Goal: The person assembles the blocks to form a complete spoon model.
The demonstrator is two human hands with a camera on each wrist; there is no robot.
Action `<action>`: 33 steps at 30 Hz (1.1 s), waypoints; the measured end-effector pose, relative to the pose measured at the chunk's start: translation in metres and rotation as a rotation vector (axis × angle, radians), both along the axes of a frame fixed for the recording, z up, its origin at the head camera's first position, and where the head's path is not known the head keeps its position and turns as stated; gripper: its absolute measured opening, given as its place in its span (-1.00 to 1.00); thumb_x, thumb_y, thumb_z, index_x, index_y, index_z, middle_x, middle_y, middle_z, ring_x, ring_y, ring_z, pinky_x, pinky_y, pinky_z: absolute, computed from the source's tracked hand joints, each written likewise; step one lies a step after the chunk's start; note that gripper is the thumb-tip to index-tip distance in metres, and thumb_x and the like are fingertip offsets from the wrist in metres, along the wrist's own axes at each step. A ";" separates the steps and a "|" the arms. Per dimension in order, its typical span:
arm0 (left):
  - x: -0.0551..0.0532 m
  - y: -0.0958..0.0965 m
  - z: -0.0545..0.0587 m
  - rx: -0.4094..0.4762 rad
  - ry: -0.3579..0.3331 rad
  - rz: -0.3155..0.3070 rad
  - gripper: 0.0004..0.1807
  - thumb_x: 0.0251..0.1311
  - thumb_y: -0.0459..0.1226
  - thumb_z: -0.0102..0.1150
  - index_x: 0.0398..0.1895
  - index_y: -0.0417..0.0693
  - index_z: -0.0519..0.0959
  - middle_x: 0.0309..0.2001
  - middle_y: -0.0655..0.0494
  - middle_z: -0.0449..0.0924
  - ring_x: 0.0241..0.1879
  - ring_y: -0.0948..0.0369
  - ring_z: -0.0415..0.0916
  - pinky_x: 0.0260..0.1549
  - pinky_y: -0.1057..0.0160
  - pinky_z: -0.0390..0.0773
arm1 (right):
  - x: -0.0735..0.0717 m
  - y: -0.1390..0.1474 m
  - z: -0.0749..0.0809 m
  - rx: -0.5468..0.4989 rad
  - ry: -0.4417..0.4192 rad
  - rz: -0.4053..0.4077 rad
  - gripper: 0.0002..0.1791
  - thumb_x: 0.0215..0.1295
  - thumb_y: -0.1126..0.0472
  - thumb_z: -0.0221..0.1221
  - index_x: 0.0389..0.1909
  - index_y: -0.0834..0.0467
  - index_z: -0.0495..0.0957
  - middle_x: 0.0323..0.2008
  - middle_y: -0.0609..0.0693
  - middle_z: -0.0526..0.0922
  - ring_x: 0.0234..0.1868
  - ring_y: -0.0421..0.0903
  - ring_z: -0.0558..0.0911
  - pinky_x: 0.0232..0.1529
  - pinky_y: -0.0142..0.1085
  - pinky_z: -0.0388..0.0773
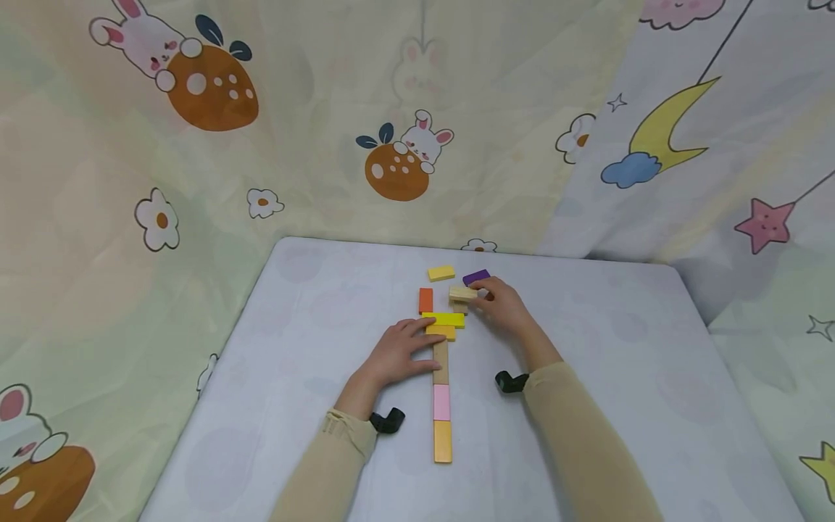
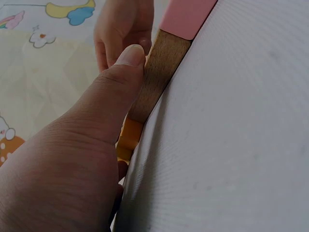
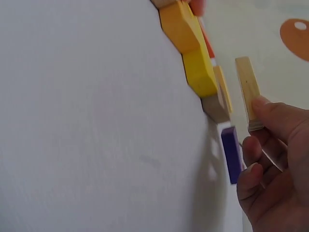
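Note:
A column of blocks runs away from the person: an orange block (image 1: 443, 442), a pink block (image 1: 441, 402), a plain wooden block (image 1: 441, 366), then an orange block (image 1: 441, 333) and a yellow block (image 1: 446, 320) lying crosswise. My left hand (image 1: 396, 354) rests at the column's left side, fingers spread, with the thumb against the plain wooden block and fingertips over the crosswise pair. Between thumb and fingers, my right hand (image 1: 505, 308) pinches a light wooden block (image 3: 247, 87), raised above another wooden block (image 3: 215, 108) beyond the yellow one.
A red-orange block (image 1: 425, 300) stands just beyond the yellow block's left end. Farther back lie another yellow block (image 1: 441, 273) and a purple block (image 1: 475, 277), the latter close to the right hand. Behind the white-covered table (image 1: 587, 312) hangs a printed curtain (image 1: 326, 94).

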State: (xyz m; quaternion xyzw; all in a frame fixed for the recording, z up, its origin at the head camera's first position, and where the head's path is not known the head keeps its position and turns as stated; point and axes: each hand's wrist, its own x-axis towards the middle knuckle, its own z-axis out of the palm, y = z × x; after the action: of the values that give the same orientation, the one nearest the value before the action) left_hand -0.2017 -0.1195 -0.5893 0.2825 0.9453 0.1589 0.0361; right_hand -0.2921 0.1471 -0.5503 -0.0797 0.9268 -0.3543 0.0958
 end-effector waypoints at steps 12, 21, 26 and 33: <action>0.000 -0.001 -0.002 0.007 -0.006 0.004 -0.32 0.16 0.43 -0.03 0.38 0.63 0.32 0.53 0.28 0.10 0.45 0.05 0.14 0.43 -0.09 0.21 | 0.004 -0.034 0.002 0.049 -0.005 0.087 -0.68 0.38 0.05 0.21 0.11 -0.02 0.60 0.12 0.02 0.48 -0.05 0.02 0.50 0.09 -0.12 0.56; 0.000 0.000 0.000 0.017 -0.022 0.010 -0.31 0.16 0.43 -0.04 0.38 0.65 0.31 0.54 0.28 0.10 0.46 0.03 0.13 0.43 -0.11 0.19 | 0.005 -0.038 0.000 0.040 0.012 0.111 -0.67 0.37 0.03 0.22 0.12 -0.03 0.60 0.06 0.01 0.49 -0.05 0.02 0.50 0.07 -0.12 0.55; 0.000 -0.001 -0.001 0.042 -0.027 0.009 -0.29 0.15 0.45 -0.05 0.39 0.62 0.31 0.54 0.27 0.08 0.47 0.04 0.12 0.43 -0.12 0.20 | 0.005 -0.040 -0.001 0.045 0.008 0.117 -0.67 0.37 0.02 0.22 0.11 -0.03 0.61 0.06 0.00 0.49 -0.01 0.03 0.50 0.14 -0.07 0.55; -0.002 0.000 -0.004 0.077 -0.011 0.078 -0.25 0.16 0.46 -0.12 0.41 0.54 0.30 0.58 0.25 -0.03 0.49 0.02 0.07 0.44 -0.13 0.18 | 0.005 -0.042 -0.005 0.060 0.018 0.133 -0.65 0.36 -0.01 0.23 0.11 -0.02 0.62 0.05 -0.01 0.51 0.06 0.02 0.51 0.24 -0.03 0.51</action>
State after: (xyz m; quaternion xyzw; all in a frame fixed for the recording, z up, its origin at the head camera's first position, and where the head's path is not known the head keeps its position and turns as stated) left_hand -0.2033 -0.1198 -0.5937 0.2456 0.9486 0.1979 0.0243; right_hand -0.2872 0.1048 -0.5549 -0.1415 0.9304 -0.3185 0.1133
